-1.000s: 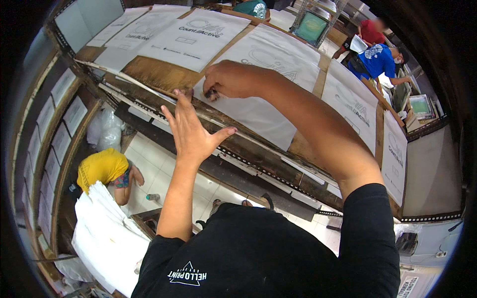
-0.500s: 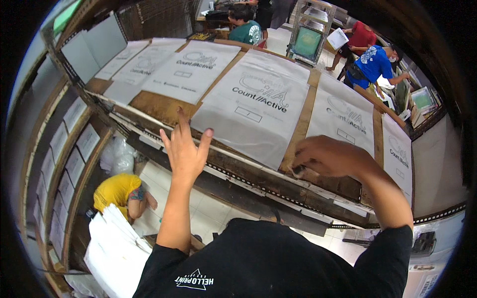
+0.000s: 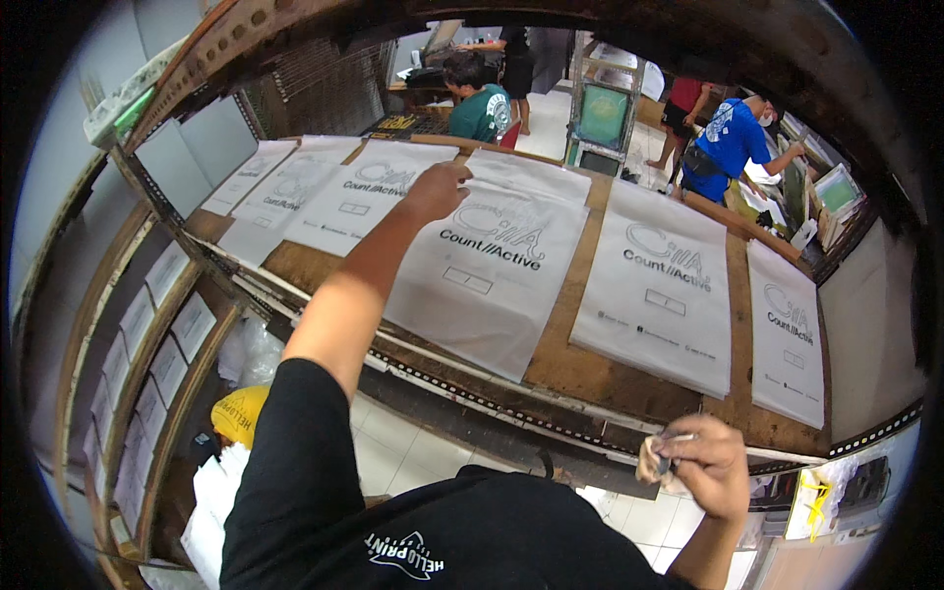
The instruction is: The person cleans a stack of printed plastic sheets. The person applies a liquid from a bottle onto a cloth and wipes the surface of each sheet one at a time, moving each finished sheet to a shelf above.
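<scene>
My left hand (image 3: 440, 190) reaches over the board to the upper left edge of a thin white plastic sheet (image 3: 482, 300) with black print. Its fingers are curled together at that edge, and the sheet is slightly rippled beside them. Nearer to me, in front of the board's near edge, my right hand (image 3: 710, 462) pinches a crumpled, dark-stained rag (image 3: 657, 466). Two more printed sheets lie flat to the right, a large one (image 3: 657, 285) and a narrower-looking one (image 3: 787, 334). Several more (image 3: 364, 197) lie to the left, partly behind my left forearm.
The brown board (image 3: 551, 344) sits on a perforated metal rack frame (image 3: 492, 413). On the left, a shelf rack (image 3: 147, 364) holds more printed sheets. A person in yellow (image 3: 239, 413) is low beside white material (image 3: 211, 511). Beyond the board are people in green (image 3: 482, 113) and blue (image 3: 723, 143).
My left hand has moved up and away from me to the middle sheet's far edge, its fingers now curled. My right hand has drawn back toward me with the rag, off the board.
</scene>
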Action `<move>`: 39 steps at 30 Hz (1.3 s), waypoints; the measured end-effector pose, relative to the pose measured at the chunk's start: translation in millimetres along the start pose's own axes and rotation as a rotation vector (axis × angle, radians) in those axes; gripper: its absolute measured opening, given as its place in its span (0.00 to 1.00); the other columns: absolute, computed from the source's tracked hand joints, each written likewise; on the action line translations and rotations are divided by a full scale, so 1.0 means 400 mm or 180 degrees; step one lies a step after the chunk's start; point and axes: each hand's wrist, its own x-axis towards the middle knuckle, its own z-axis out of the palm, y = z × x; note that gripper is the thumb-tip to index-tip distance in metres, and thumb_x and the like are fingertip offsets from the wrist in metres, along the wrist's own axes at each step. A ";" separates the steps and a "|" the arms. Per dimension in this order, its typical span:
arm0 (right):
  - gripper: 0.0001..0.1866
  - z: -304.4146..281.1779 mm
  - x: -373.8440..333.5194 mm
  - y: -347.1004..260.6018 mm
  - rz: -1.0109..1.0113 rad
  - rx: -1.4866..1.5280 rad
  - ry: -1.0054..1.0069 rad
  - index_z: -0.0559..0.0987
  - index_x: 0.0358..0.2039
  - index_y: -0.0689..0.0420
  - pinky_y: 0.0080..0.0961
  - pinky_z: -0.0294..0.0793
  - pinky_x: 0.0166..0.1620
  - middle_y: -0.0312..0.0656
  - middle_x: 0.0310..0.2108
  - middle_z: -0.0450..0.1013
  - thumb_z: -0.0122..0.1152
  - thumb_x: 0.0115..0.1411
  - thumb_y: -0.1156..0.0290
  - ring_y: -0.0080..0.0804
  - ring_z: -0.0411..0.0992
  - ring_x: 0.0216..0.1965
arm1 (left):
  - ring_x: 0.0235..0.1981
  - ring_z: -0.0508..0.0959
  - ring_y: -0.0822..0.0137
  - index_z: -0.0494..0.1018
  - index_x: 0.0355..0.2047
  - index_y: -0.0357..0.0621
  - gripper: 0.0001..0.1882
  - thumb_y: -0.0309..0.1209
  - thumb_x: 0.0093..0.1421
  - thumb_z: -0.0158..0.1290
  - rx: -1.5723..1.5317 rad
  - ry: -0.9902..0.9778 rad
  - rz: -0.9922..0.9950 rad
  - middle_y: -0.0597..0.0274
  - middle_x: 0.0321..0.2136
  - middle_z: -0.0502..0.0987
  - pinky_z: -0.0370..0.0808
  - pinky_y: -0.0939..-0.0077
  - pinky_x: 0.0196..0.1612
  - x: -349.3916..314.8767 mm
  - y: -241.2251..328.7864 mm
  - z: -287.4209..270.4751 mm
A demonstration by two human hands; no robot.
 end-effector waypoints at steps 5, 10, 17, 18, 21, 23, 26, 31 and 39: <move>0.14 -0.005 -0.105 -0.010 0.0154 -0.0075 0.0287 0.88 0.39 0.60 0.34 0.79 0.46 0.52 0.38 0.81 0.64 0.50 0.79 0.44 0.81 0.42 | 0.67 0.66 0.55 0.70 0.63 0.47 0.24 0.36 0.67 0.50 0.0492 -0.0188 0.0558 0.52 0.64 0.70 0.58 0.56 0.71 0.143 -0.105 0.166; 0.12 -0.030 -0.184 -0.030 0.0815 -0.0210 0.0512 0.84 0.39 0.68 0.38 0.76 0.53 0.53 0.45 0.80 0.65 0.62 0.70 0.46 0.77 0.50 | 0.59 0.75 0.48 0.74 0.58 0.45 0.20 0.33 0.69 0.45 0.0548 -0.0702 0.0245 0.51 0.65 0.67 0.72 0.55 0.62 0.161 0.035 0.165; 0.11 -0.027 -0.137 -0.035 0.0750 -0.0362 0.0241 0.84 0.39 0.68 0.35 0.75 0.54 0.53 0.46 0.79 0.66 0.61 0.72 0.44 0.77 0.49 | 0.40 0.82 0.41 0.76 0.41 0.39 0.12 0.34 0.66 0.49 0.0248 0.0838 0.0067 0.39 0.47 0.77 0.81 0.49 0.45 0.070 -0.037 0.028; 0.11 -0.029 -0.125 -0.035 0.0763 -0.0344 0.0172 0.84 0.40 0.67 0.35 0.74 0.53 0.53 0.45 0.79 0.65 0.61 0.73 0.44 0.77 0.49 | 0.39 0.82 0.40 0.76 0.40 0.39 0.12 0.34 0.65 0.49 0.0200 0.1042 0.0036 0.39 0.43 0.78 0.80 0.48 0.45 0.054 -0.078 -0.008; 0.11 -0.023 -0.083 -0.024 0.0501 -0.0107 -0.0022 0.83 0.40 0.67 0.35 0.74 0.53 0.53 0.45 0.78 0.65 0.62 0.73 0.44 0.76 0.49 | 0.38 0.82 0.40 0.75 0.40 0.37 0.12 0.34 0.64 0.50 0.0839 0.1402 -0.0200 0.39 0.30 0.81 0.80 0.47 0.43 0.007 -0.256 -0.103; 0.11 0.002 -0.072 -0.033 0.0631 -0.0066 0.0090 0.83 0.41 0.67 0.35 0.74 0.53 0.53 0.45 0.78 0.65 0.62 0.73 0.45 0.76 0.49 | 0.37 0.82 0.39 0.76 0.38 0.36 0.11 0.32 0.63 0.51 0.0287 0.1754 -0.0518 0.38 0.31 0.81 0.79 0.46 0.43 -0.025 -0.170 -0.187; 0.11 0.032 -0.032 -0.028 0.0510 -0.0003 -0.0038 0.83 0.42 0.66 0.35 0.74 0.53 0.52 0.45 0.78 0.65 0.62 0.72 0.45 0.76 0.49 | 0.36 0.82 0.39 0.78 0.35 0.37 0.10 0.31 0.61 0.53 0.0311 0.2215 -0.0829 0.37 0.32 0.81 0.79 0.46 0.43 -0.094 -0.247 -0.259; 0.12 0.058 0.015 -0.034 0.0351 -0.0125 -0.0213 0.83 0.42 0.65 0.36 0.74 0.53 0.53 0.45 0.79 0.65 0.63 0.69 0.46 0.76 0.49 | 0.37 0.81 0.37 0.78 0.37 0.35 0.11 0.31 0.63 0.50 0.0484 0.2264 -0.1460 0.37 0.33 0.81 0.79 0.45 0.43 -0.170 -0.322 -0.317; 0.13 0.071 0.022 -0.033 0.0328 -0.0168 -0.0271 0.84 0.43 0.65 0.37 0.75 0.53 0.54 0.47 0.79 0.64 0.64 0.68 0.47 0.77 0.49 | 0.41 0.81 0.38 0.78 0.35 0.38 0.15 0.34 0.67 0.44 0.1330 0.1724 -0.1661 0.39 0.36 0.81 0.78 0.45 0.46 -0.344 -0.578 -0.414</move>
